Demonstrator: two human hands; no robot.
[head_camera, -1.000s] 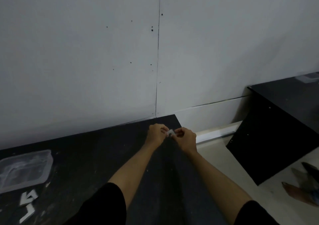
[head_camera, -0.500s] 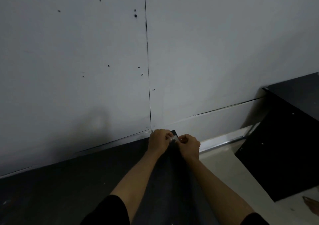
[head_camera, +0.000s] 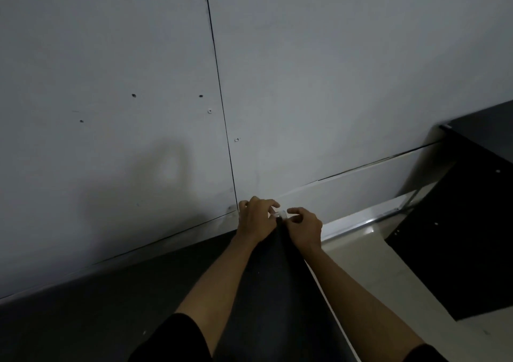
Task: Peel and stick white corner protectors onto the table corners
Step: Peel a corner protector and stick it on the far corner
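A small white corner protector (head_camera: pixel 280 214) sits at the far right corner of the black table (head_camera: pixel 116 306), right against the wall. My left hand (head_camera: pixel 256 218) is at its left side and my right hand (head_camera: pixel 304 227) at its right, fingers of both curled onto it. Most of the protector is hidden between my fingers, and the table corner itself is covered by my hands.
A pale grey panelled wall (head_camera: pixel 277 84) rises directly behind the table. A second black table (head_camera: pixel 458 237) stands to the right across a strip of light floor (head_camera: pixel 361 264). A metal skirting strip (head_camera: pixel 358 220) runs along the wall base.
My hands carried the protector forward to the far table corner by the wall. The view tilted toward the wall, and the plastic bag and loose protectors at the left left the frame.
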